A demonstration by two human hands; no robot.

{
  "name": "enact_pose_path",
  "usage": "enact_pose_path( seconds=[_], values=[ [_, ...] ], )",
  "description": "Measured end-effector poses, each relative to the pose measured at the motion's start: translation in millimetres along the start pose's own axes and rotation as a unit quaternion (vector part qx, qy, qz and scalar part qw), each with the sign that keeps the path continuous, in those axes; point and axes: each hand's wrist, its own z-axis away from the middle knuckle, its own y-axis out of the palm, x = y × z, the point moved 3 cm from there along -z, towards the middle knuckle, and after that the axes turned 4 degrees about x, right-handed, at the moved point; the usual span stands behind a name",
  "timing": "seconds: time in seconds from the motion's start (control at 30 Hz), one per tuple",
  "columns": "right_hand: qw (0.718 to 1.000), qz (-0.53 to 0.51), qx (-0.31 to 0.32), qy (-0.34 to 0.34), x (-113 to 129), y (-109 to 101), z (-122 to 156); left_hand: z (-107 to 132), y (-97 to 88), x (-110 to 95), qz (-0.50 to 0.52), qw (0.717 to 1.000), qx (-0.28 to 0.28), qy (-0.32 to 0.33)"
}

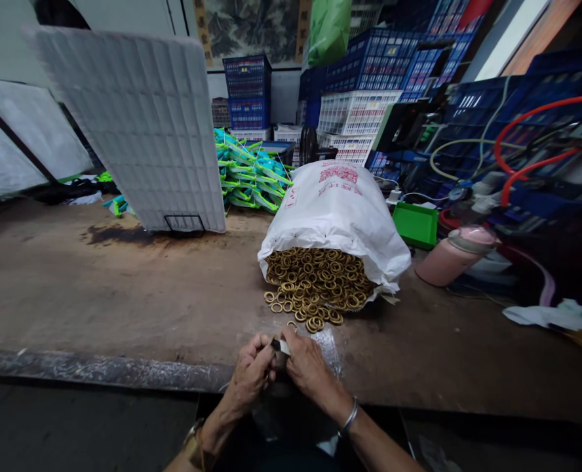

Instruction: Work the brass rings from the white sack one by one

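Note:
My left hand (253, 368) and my right hand (307, 364) meet over the front edge of the table, fingers closed. Between them is a small strip-like piece, white with a black end (282, 347); it comes out of my right hand, and its exact kind is unclear. What the left fingertips pinch is hidden. One brass-coloured ring (291, 324) shows just beyond my right fingers. Past the hands lies a white woven sack (337, 219) on its side, its mouth facing me. Many brass-coloured rings (315, 278) fill the mouth and spill onto the tabletop.
The wooden table (99, 295) carries a white ribbed panel (138, 131) standing at left. Behind it is a pile of green and blue pieces (252, 174). At right are a green tray (415, 224), a pink bottle (455, 255) and red hoses (512, 147). Stacked crates (357, 111) stand behind.

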Motion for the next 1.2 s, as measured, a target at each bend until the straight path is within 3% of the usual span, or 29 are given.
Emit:
enact_pose_path(
  seconds=[0.17,0.37,0.57,0.73,1.0,1.2],
  values=[
    [0.994,0.073,-0.002,0.081,-7,-8,-22,14,3.8,-1,0.056,0.997,0.052,-0.017],
    [0.990,0.113,-0.055,0.061,6,-25,-59,7,-2.4,-2,0.171,0.984,0.022,-0.046],
    [0.983,0.162,-0.044,0.077,10,-11,-87,1,-16.8,4,0.244,0.968,0.009,-0.058],
    [0.983,0.160,-0.051,0.075,8,-7,-92,-1,-21.9,7,0.289,0.954,0.015,-0.075],
    [0.984,0.166,-0.047,0.048,16,-6,-92,-9,-30.0,12,0.300,0.949,-0.046,-0.081],
    [0.993,0.099,-0.051,-0.026,18,-7,-83,-12,-37.0,8,0.168,0.979,-0.110,-0.028]
  ],
)
